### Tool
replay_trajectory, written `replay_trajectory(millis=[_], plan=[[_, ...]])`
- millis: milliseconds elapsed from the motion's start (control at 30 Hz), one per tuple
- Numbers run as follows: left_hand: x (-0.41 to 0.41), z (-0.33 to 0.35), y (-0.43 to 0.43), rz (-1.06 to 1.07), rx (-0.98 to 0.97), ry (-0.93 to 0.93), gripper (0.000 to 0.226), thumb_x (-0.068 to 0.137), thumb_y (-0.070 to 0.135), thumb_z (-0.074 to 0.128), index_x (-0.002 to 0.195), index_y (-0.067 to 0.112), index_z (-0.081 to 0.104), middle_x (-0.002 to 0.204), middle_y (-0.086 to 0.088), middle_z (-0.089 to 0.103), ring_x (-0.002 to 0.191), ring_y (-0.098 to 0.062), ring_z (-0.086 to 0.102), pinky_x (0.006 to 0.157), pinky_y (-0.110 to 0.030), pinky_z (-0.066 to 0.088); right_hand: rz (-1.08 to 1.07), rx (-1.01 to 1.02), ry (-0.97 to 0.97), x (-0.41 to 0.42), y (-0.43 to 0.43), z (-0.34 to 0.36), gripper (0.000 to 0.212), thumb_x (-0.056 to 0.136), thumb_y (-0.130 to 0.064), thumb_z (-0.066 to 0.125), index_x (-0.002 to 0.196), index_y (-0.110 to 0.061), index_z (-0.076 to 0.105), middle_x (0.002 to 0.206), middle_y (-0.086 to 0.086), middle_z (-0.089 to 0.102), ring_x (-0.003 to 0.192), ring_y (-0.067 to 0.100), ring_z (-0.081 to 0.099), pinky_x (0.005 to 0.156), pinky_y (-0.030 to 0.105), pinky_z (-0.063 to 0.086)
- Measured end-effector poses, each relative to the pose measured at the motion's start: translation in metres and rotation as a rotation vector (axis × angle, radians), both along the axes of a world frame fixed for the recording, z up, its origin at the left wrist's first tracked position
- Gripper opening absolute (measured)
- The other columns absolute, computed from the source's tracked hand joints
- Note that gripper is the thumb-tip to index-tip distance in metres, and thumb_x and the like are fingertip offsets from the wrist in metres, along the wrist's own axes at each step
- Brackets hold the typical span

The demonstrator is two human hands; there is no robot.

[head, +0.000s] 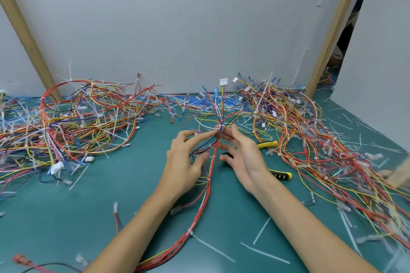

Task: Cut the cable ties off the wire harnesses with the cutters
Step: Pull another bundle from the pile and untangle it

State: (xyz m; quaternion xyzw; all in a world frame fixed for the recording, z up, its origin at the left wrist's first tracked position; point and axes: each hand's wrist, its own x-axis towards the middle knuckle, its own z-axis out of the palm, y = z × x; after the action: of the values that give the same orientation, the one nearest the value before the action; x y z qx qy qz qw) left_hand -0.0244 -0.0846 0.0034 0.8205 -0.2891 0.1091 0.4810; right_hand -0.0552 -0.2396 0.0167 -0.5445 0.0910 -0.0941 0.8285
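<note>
Two hands met at a white cable tie (220, 126) on the harness (204, 195). Left hand (186, 162) and right hand (246, 155), fingers mostly straight, propped the bundle between fingertips (208, 134), we judged to expose the tie. Cutters (281, 175) lay unheld just beneath the right hand, handy.
</note>
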Motion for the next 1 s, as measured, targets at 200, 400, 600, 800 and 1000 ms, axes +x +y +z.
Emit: replay_trajectory(millis=[200,400,600,800,1000], plan=[[-0.008,0.007,-0.001,0.098,0.094,-0.082,0.056,0.087,0.017,0.071,0.119,0.061,0.058,0.127,0.01,0.034,0.104,-0.008,0.037,0.1,-0.033,0.028,-0.073,0.008,0.019,0.003,-0.002,-0.002,0.012,0.101,-0.023,0.057,0.093,-0.02,0.064,0.077,-0.003,0.066,0.068,0.012,0.06,0.055,0.023,0.045],[-0.006,0.013,0.002,0.413,-0.074,-0.137,0.024,0.086,0.056,0.056,0.097,0.038,0.066,0.113,0.002,0.033,0.102,-0.017,0.047,0.092,-0.029,0.023,-0.153,-0.254,-0.064,0.002,0.002,-0.007,0.005,0.1,-0.015,0.06,0.096,-0.014,0.065,0.075,-0.008,0.07,0.07,0.009,0.058,0.049,0.022,0.047],[0.0,0.015,0.003,0.329,-0.001,-0.118,0.022,0.096,0.04,0.06,0.08,0.028,0.068,0.081,0.018,0.062,0.096,-0.017,0.051,0.089,-0.037,0.04,-0.093,-0.501,-0.169,-0.002,0.007,-0.009,0.005,0.098,-0.015,0.063,0.097,-0.013,0.067,0.075,-0.015,0.069,0.067,0.006,0.061,0.045,0.023,0.046],[0.008,0.012,0.002,0.132,-0.223,0.274,0.01,0.088,0.022,0.074,0.078,0.026,0.075,0.072,0.017,0.072,0.074,0.001,0.062,0.074,-0.011,0.046,-0.108,-0.57,-0.165,-0.002,0.008,-0.009,0.007,0.097,-0.013,0.065,0.092,-0.018,0.067,0.071,-0.015,0.065,0.063,0.008,0.056,0.043,0.024,0.042],[0.004,0.014,-0.003,0.06,-0.412,0.516,0.005,0.082,0.011,0.078,0.086,0.01,0.076,0.08,-0.003,0.078,0.073,-0.005,0.065,0.071,-0.011,0.047,-0.105,-0.697,-0.234,-0.001,0.009,-0.008,0.014,0.096,-0.011,0.066,0.087,-0.022,0.066,0.071,-0.015,0.063,0.059,0.006,0.055,0.05,0.015,0.042]])
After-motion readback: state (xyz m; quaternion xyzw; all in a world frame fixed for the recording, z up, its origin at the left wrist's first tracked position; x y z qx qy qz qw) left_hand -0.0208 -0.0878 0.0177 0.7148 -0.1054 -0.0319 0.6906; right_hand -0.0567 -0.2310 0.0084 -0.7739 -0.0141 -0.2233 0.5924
